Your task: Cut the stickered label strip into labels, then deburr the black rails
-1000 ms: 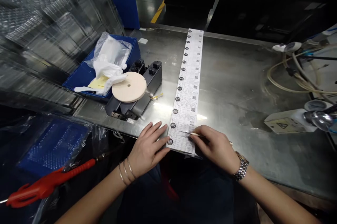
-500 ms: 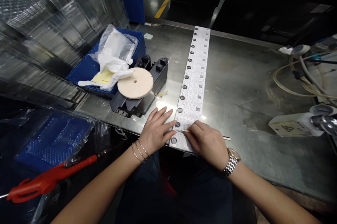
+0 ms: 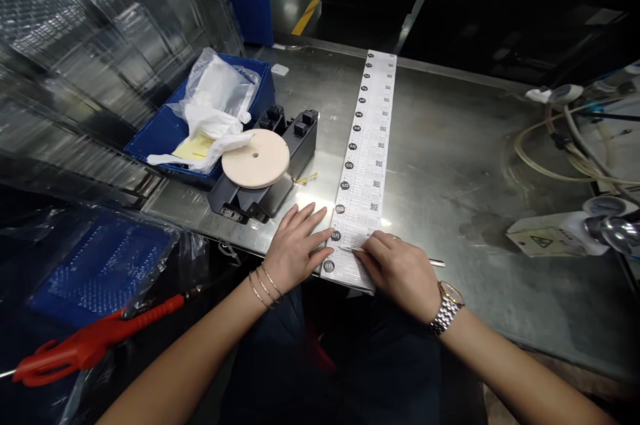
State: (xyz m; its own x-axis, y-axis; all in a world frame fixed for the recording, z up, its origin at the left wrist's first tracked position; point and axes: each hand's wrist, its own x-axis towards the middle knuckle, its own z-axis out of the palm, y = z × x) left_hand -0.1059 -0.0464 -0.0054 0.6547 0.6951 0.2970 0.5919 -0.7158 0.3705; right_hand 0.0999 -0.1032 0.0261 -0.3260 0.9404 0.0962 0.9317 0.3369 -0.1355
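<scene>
A long strip of printed labels (image 3: 363, 165) with round black marks and square codes runs across the metal table to its near edge. My left hand (image 3: 299, 245) lies with its fingers spread, thumb and fingertips touching the strip's left edge. Over the strip's near right side, my right hand (image 3: 400, 268) pinches a thin metal tool (image 3: 437, 263). The tool's pointed tip reaches onto the labels between two round marks, and its other end sticks out to the right of the hand.
Left of the strip, a wooden disc (image 3: 255, 158) rests on a black fixture (image 3: 300, 145), beside a blue bin (image 3: 260, 78) holding plastic bags. A red air gun (image 3: 100, 338) is at lower left. Hoses and a white device (image 3: 550, 234) stand at right.
My right hand has moved slightly to the right with the thin tool, and its tip has shifted rightwards along the strip. My left hand stays in place on the strip's edge.
</scene>
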